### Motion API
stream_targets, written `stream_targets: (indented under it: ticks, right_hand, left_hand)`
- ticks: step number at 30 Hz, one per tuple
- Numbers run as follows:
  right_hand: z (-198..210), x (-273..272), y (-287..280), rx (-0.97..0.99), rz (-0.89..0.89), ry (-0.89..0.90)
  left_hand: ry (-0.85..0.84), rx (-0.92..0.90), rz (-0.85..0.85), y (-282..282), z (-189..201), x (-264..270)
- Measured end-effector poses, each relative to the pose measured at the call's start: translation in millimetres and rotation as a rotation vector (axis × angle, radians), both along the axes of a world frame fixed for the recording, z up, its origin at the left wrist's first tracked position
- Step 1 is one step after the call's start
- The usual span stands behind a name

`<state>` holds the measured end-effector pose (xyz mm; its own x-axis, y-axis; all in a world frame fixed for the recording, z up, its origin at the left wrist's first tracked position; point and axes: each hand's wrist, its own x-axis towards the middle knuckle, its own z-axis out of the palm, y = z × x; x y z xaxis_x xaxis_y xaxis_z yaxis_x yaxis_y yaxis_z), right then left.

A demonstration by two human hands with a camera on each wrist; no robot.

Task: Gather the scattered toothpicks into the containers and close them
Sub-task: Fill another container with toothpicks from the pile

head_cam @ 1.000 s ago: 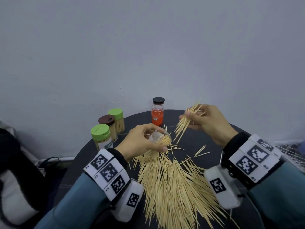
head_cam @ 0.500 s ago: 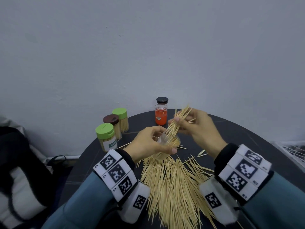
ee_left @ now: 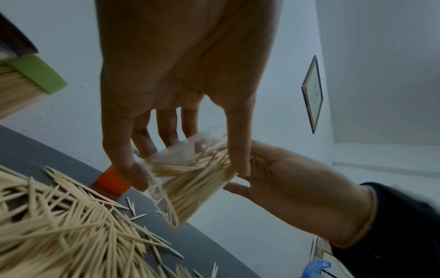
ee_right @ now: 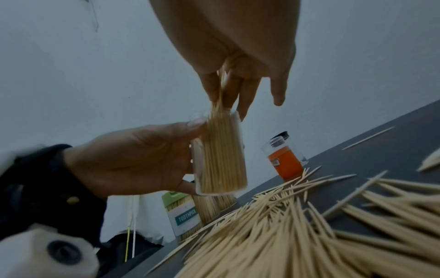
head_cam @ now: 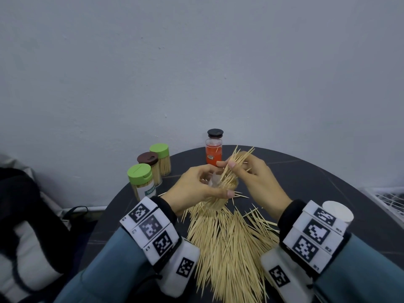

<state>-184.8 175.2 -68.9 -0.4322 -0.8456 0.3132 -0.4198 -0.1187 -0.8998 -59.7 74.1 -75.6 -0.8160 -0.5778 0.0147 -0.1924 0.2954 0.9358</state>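
Head view: left hand (head_cam: 196, 189) wraps a clear jar (head_cam: 220, 182), lifted just above the table (head_cam: 328, 182) and tilted toward the right side, likely so the mouth faces the incoming sticks. Right hand (head_cam: 253, 176) pinches a bundle (head_cam: 235, 165) of toothpicks, lower ends going into the jar mouth, upper ends fanned out. Big loose pile (head_cam: 229, 241) lies on the table below both hands, so most of the gathering is undone. Three capped jars (head_cam: 150, 169) stand near the left edge, and an orange jar (head_cam: 213, 150) at the back. Jar rim mostly hidden by fingers.

Left wrist view: left hand (ee_left: 181, 90) thumb and fingers curl round the jar (ee_left: 188, 180), already well filled. Right hand (ee_left: 295, 190) sits just beside its mouth; its bundle is not visible here. Blurry.

Right wrist view: right hand (ee_right: 235, 62) fingers close on the bundle (ee_right: 218, 102) entering the jar (ee_right: 220, 156). Left hand (ee_right: 133, 159) steadies the jar from the side. No lid for this jar can be made out.
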Motion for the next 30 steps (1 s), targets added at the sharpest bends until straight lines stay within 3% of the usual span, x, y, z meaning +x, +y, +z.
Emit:
stream_targets:
  ticks: [13, 22, 30]
  right_hand:
    - [2.8, 9.9, -0.6, 0.102, 0.084, -0.199]
    - [5.0, 2.9, -0.6, 0.211, 0.056, -0.104]
    - [23.6, -19.4, 5.4, 0.250, 0.115, 0.210]
  left_hand:
    - [0.006, 0.048, -0.001, 3.5, 1.8, -0.6]
    - [-0.001, 0.024, -0.012, 4.4, 1.5, -1.1]
    - [0.030, 0.039, 0.022, 0.4, 1.7, 0.0]
